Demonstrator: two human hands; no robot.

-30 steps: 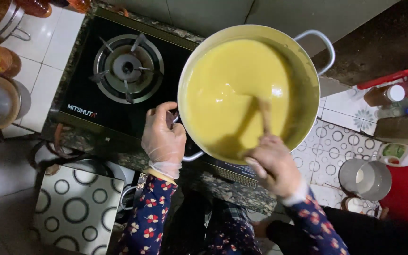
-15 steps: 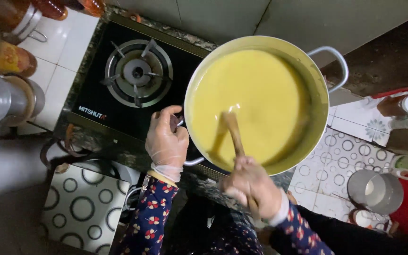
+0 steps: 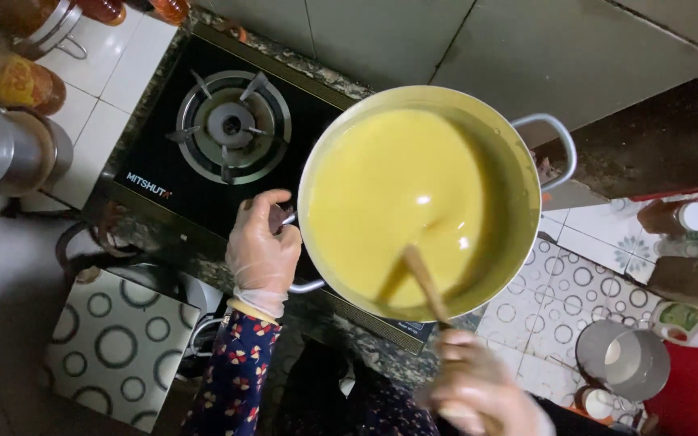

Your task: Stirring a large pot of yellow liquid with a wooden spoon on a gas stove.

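Observation:
A large metal pot [image 3: 519, 173] full of thick yellow liquid [image 3: 389, 194] sits on the right side of a black gas stove [image 3: 203, 194]. My left hand [image 3: 262, 252], in a thin clear glove, grips the pot's near handle [image 3: 304, 284]. My right hand [image 3: 478, 387] holds a wooden stirring stick [image 3: 423, 282] whose lower end dips into the yellow liquid near the pot's front edge. Both sleeves are dark blue with a red and white pattern.
The stove's left burner [image 3: 232, 125] is bare. Jars and metal containers [image 3: 10, 145] stand on the white tiles at left. A circle-patterned box [image 3: 115, 347] lies below the stove. At right are bottles [image 3: 688, 218], a metal cup [image 3: 624, 359] and a red surface [image 3: 696, 396].
The stirring stick and my right hand swung from the pot's right, through the middle, down to its front edge. My left hand stayed on the handle.

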